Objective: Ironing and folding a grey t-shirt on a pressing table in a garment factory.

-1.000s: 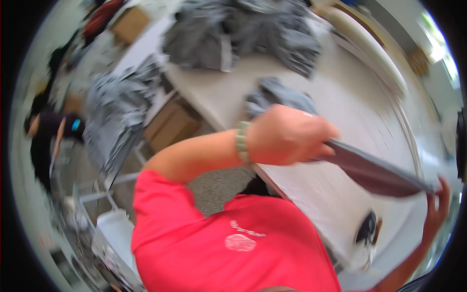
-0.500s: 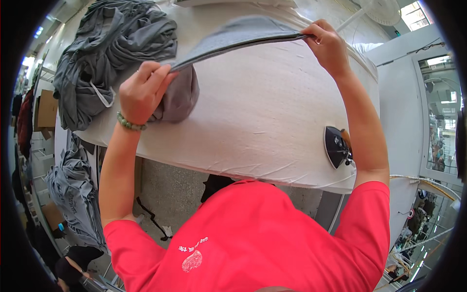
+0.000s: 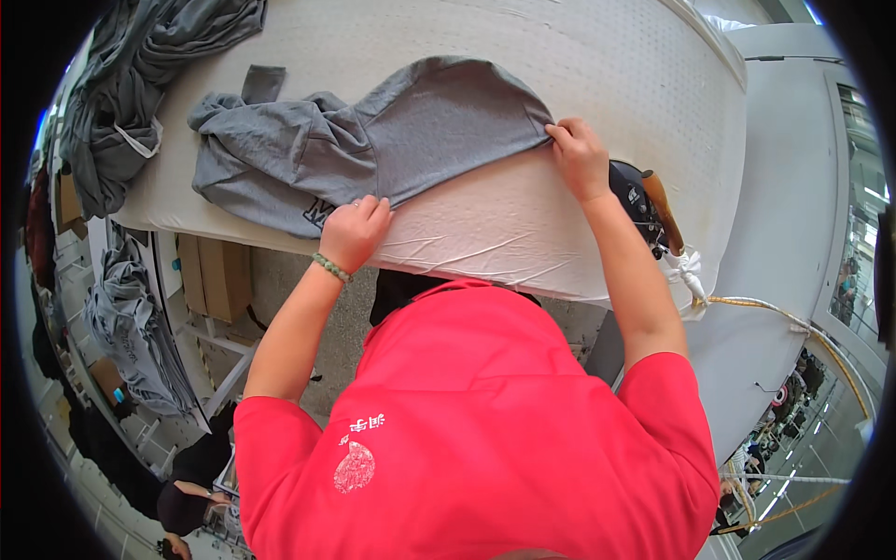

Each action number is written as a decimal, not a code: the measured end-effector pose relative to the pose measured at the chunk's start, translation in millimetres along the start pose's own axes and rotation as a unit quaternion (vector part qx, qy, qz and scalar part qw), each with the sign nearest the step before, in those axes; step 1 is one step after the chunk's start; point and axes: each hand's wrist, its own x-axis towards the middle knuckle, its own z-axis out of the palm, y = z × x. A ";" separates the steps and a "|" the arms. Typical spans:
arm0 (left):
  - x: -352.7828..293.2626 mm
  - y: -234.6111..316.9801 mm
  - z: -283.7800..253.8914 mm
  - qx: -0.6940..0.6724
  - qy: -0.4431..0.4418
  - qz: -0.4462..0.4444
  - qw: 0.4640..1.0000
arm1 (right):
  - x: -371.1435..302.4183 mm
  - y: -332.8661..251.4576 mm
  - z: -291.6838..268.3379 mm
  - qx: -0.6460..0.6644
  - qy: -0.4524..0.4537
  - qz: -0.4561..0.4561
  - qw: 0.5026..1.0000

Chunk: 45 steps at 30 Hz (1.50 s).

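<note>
A grey long-sleeved top [image 3: 308, 149] lies on the white-covered table, bunched on the left with a dark print partly showing near its lower edge. One sleeve [image 3: 448, 112] is spread flat to the right. My left hand [image 3: 357, 233], with a green bead bracelet on its wrist, pinches the near edge where the sleeve joins the body. At the sleeve's cuff, my right hand [image 3: 581, 159] grips the end between thumb and fingers. Just right of that hand is a black iron [image 3: 635, 198] with a brown handle, partly covered by my forearm.
More grey garments [image 3: 140, 84] are heaped at the table's far left. Others hang folded over a rack [image 3: 135, 327] below. Cardboard boxes [image 3: 217, 278] stand under the table [image 3: 523, 224]. A cable [image 3: 793, 317] runs from the iron past the right edge. A person [image 3: 191, 504] is at lower left.
The garment, stretched in the air before, now lies on the table. Both hands came down nearer to me, the left one also moving right. The view has shifted.
</note>
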 end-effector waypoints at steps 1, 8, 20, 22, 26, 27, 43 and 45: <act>-0.5 4.5 4.5 -0.001 -0.004 -0.002 1.000 | -7.3 -0.1 5.0 0.003 0.003 0.003 1.000; 94.1 15.9 42.9 -0.125 0.003 0.021 0.992 | 44.6 -24.1 30.9 0.053 0.003 0.166 0.985; 111.1 15.9 60.2 -0.067 0.000 -0.038 0.997 | 27.7 -12.3 26.8 0.083 -0.121 0.237 0.960; 102.6 16.1 50.8 -0.107 0.024 -0.052 0.993 | 18.8 -15.2 20.1 0.083 -0.185 0.242 0.949; 44.7 25.3 17.9 -0.124 0.017 -0.110 0.986 | 14.3 -38.8 10.2 0.033 0.089 0.039 0.995; 35.2 24.7 14.3 -0.114 0.017 -0.119 0.986 | 15.3 -61.8 10.9 0.082 0.058 -0.040 0.994; 7.8 19.3 -28.1 -0.042 0.026 -0.077 0.996 | 8.6 -98.1 48.8 0.156 -0.080 -0.167 0.970; -10.7 25.2 -8.2 0.004 -0.062 -0.087 0.994 | -4.0 -96.3 46.7 0.118 -0.073 -0.185 0.973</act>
